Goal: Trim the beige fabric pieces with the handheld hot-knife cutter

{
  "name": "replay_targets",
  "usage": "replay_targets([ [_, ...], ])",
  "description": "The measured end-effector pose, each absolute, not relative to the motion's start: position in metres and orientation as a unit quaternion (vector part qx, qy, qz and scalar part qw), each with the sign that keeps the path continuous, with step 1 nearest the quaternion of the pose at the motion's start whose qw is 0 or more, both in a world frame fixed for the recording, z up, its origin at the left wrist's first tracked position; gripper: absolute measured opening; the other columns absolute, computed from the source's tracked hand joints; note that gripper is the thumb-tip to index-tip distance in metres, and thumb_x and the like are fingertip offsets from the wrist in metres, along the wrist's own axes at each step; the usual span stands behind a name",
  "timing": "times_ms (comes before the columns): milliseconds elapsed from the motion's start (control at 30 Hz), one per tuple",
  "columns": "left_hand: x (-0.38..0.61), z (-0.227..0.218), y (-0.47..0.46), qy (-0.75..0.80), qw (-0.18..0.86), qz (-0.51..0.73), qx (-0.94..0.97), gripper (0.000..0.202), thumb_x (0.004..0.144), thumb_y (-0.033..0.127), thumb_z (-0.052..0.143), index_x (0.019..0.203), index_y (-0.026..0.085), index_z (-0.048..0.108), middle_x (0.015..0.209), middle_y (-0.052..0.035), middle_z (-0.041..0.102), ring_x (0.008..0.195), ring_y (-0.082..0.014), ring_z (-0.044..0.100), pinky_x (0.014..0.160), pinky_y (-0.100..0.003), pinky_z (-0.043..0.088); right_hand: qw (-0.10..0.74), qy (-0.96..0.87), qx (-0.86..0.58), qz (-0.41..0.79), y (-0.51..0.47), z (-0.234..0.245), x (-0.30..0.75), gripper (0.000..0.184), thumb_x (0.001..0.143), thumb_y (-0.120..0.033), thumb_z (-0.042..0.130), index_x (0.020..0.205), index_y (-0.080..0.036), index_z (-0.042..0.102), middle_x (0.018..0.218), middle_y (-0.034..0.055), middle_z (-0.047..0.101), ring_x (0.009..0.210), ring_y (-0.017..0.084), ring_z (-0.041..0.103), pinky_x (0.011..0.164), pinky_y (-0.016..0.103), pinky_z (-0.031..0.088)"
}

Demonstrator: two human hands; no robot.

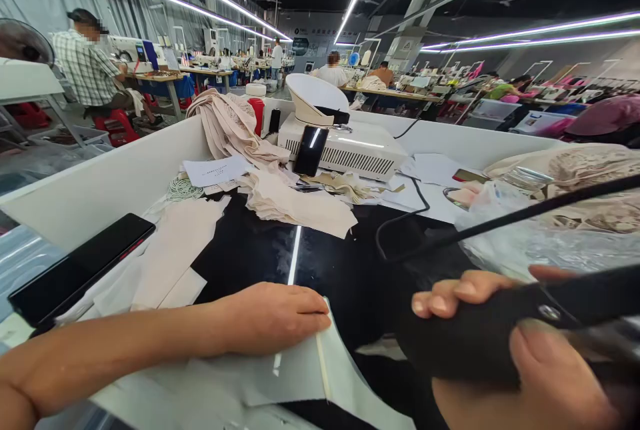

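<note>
My left hand (pixel 280 317) reaches in from the left, its fingers closed at the upper edge of a pale, smooth sheet-like piece (pixel 295 373). A narrow cream strip (pixel 323 363) runs down that piece from my fingertips. My right hand (pixel 555 370) is wrapped round a black handheld tool (pixel 465 343), held above the right side of the black work surface (pixel 345 263). Motion blurs the tool, and I cannot make out its exact kind. Its front end points left, apart from the pale piece. A black cable (pixel 500 223) crosses just above the right hand.
Cream fabric pieces (pixel 300 203) lie ahead, before a white vented machine (pixel 345 153) with a phone (pixel 311 150) against it. Left are a black device (pixel 85 263) and more cut pieces (pixel 175 243). Plastic-wrapped lace (pixel 590 197) lies right. White walls (pixel 100 183) edge the table.
</note>
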State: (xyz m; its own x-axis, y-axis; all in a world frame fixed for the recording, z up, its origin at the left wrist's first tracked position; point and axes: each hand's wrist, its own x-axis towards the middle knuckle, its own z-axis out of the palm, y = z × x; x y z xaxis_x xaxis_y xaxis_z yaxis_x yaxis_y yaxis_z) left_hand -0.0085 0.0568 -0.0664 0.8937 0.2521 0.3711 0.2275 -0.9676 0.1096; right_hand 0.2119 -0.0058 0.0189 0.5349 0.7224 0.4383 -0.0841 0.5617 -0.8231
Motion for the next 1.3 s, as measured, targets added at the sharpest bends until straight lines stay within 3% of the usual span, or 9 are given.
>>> replay_targets([
  [100, -0.009, -0.068, 0.056, 0.125, 0.043, 0.198, 0.971, 0.029, 0.119, 0.010, 0.053, 0.142, 0.012, 0.070, 0.144, -0.0144, 0.081, 0.143, -0.0229, 0.074, 0.118, -0.030, 0.064, 0.809, -0.368, -0.391, 0.238, 0.017, 0.029, 0.198, 0.046, 0.065, -0.039, 0.102, 0.104, -0.035, 0.078, 0.074, -0.0065, 0.071, 0.056, 0.022, 0.064, 0.049, 0.039, 0.062],
  [267, -0.009, -0.068, 0.054, 0.121, 0.053, 0.214, 0.968, 0.029, 0.118, 0.009, 0.053, 0.142, 0.011, 0.070, 0.140, -0.0152, 0.081, 0.141, -0.0233, 0.076, 0.114, -0.029, 0.066, 0.816, -0.407, -0.356, 0.205, 0.036, 0.022, 0.184, 0.042, 0.074, -0.034, 0.095, 0.109, -0.029, 0.072, 0.074, -0.0070, 0.071, 0.054, 0.019, 0.065, 0.050, 0.034, 0.060],
  [533, -0.007, -0.066, 0.053, 0.124, 0.064, 0.196, 0.971, 0.033, 0.118, 0.008, 0.051, 0.145, 0.010, 0.069, 0.143, -0.0177, 0.080, 0.142, -0.0244, 0.074, 0.115, -0.033, 0.067, 0.814, -0.406, -0.357, 0.213, 0.033, 0.017, 0.184, 0.041, 0.078, -0.035, 0.095, 0.112, -0.031, 0.072, 0.077, -0.0068, 0.071, 0.057, 0.020, 0.067, 0.053, 0.036, 0.060],
  [900, -0.008, -0.068, 0.054, 0.118, 0.046, 0.198, 0.972, 0.034, 0.120, 0.008, 0.045, 0.145, 0.010, 0.068, 0.142, -0.0150, 0.080, 0.146, -0.0222, 0.072, 0.121, -0.029, 0.061, 0.812, -0.420, -0.349, 0.205, 0.033, 0.014, 0.182, 0.043, 0.081, -0.033, 0.095, 0.115, -0.028, 0.069, 0.079, -0.0057, 0.071, 0.057, 0.019, 0.068, 0.054, 0.035, 0.061],
  [1167, -0.008, -0.069, 0.055, 0.111, 0.043, 0.212, 0.970, 0.031, 0.118, 0.007, 0.049, 0.142, 0.009, 0.069, 0.139, -0.0158, 0.081, 0.141, -0.0233, 0.075, 0.117, -0.032, 0.065, 0.817, -0.397, -0.363, 0.207, 0.025, 0.020, 0.184, 0.043, 0.075, -0.033, 0.095, 0.111, -0.029, 0.073, 0.077, -0.0067, 0.073, 0.056, 0.019, 0.067, 0.052, 0.035, 0.061],
  [1300, -0.009, -0.069, 0.056, 0.111, 0.037, 0.210, 0.971, 0.028, 0.118, 0.008, 0.051, 0.139, 0.011, 0.070, 0.138, -0.0155, 0.081, 0.140, -0.0236, 0.076, 0.116, -0.031, 0.066, 0.816, -0.405, -0.359, 0.202, 0.019, 0.017, 0.187, 0.042, 0.079, -0.034, 0.095, 0.114, -0.030, 0.073, 0.078, -0.0059, 0.073, 0.056, 0.020, 0.068, 0.053, 0.037, 0.061],
])
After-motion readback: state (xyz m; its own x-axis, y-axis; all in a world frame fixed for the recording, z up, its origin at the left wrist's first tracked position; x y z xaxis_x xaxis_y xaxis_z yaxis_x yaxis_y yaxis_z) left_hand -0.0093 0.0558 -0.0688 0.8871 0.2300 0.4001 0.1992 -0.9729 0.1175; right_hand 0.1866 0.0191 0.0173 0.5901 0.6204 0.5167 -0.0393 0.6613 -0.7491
